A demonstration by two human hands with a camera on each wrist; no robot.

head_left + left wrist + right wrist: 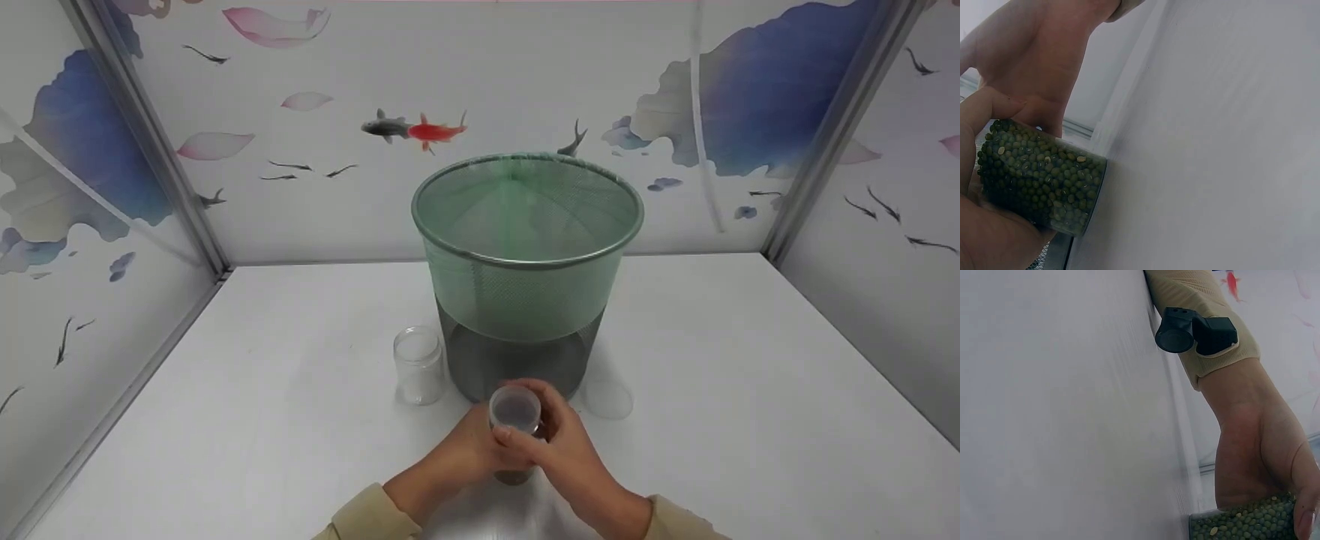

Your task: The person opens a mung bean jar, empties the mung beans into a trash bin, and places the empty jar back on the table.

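Note:
A clear jar (1044,174) of green mung beans is held between both hands at the front middle of the table, in front of the basket. My left hand (474,450) grips the body of the jar with its fingers around it. Around the upper part of the jar curl the thumb and fingers of my right hand (562,446). A pale, translucent round top (516,407) faces up between the hands; whether it is a separate lid I cannot tell. The beans (1247,520) also show in the right wrist view, beneath my left hand. Hands hide much of the jar's sides.
A tall mesh wastebasket (525,300), green above and dark grey below, stands just behind the hands. An empty clear jar (418,367) is left of it. A faint clear round item (609,397) lies to its right. Printed panels enclose the white table (285,420).

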